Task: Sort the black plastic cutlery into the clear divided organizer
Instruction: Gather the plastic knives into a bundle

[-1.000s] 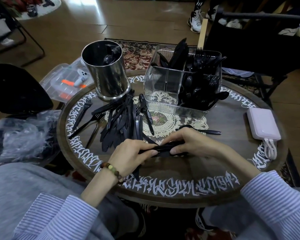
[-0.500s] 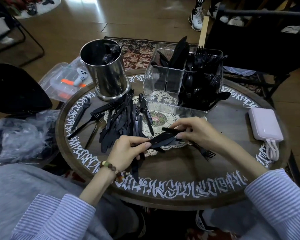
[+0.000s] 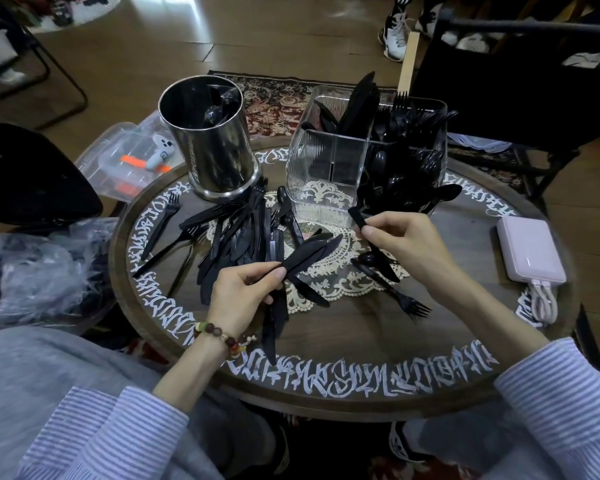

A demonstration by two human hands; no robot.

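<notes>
step in hand, judged: gathering knives off the table for the clear divided organizer (image 3: 329,168), the landmark here. nearest, well short of its near left corner, left hand (image 3: 246,292), fingers curled, pinching a fanned bundle of knives (image 3: 309,252); just before its near wall, right hand (image 3: 400,242), thumb and fingers pinching one black piece (image 3: 374,244) by its handle, type unclear. loose cutlery pile (image 3: 243,237) left of it; next move likely needs each piece lifted over the rim into its matching compartment.
</notes>
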